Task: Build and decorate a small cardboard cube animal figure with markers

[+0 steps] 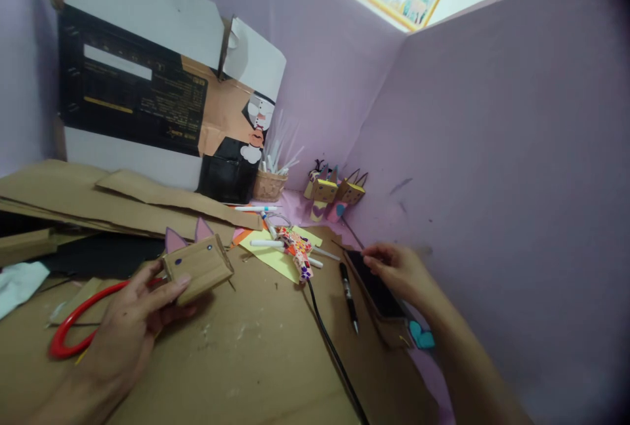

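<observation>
My left hand grips a small cardboard cat head with pink paper ears and two dark dot eyes, thumb on its front face. Red-handled scissors lie partly hidden behind that hand. On the right, my right hand is over the far end of a dark phone, fingers bent and pinched together; what is between them, if anything, cannot be made out. A black pen lies beside the phone. Teal paper hearts are near my right wrist.
A glue gun wrapped in flowered covering trails a black cable. Behind are a basket of glue sticks, finished cardboard cat figures, a flattened printed box and cardboard sheets. Purple walls enclose the cardboard-covered table.
</observation>
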`<state>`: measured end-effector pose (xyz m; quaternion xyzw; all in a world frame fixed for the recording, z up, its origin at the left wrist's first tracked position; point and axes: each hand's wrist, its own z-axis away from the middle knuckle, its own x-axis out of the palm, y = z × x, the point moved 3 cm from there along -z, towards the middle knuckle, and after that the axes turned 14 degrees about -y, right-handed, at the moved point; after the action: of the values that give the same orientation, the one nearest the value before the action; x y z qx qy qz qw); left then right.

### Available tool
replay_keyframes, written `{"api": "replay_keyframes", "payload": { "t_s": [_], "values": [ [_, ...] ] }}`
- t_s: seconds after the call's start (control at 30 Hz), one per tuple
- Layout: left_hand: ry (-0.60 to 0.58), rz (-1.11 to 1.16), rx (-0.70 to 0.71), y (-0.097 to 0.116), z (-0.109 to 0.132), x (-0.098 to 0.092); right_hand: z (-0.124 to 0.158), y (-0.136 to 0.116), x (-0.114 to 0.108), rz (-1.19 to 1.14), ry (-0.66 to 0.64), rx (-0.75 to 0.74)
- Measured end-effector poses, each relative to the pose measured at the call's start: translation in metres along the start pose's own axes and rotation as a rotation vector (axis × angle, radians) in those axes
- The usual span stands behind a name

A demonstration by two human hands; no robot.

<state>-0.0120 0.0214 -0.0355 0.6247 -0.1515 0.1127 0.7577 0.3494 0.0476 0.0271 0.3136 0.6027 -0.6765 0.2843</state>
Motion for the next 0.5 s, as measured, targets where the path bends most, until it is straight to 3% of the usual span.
{"api": "replay_keyframes", "payload": {
  "t_s": [0.1,0.2,0.5],
  "values": [
    [-0.072,-0.081,-0.003,-0.003,-0.001,-0.002,0.002,0.015,0.015,0.033,-0.089,0.119],
    [-0.067,-0.141,0.009,-0.004,0.001,-0.002,0.004,0.027,0.033,0.076,-0.173,0.222],
    [-0.080,-0.145,-0.019,0.001,0.010,0.007,0.000,0.023,0.052,0.197,-0.167,0.281]
  ]
}}
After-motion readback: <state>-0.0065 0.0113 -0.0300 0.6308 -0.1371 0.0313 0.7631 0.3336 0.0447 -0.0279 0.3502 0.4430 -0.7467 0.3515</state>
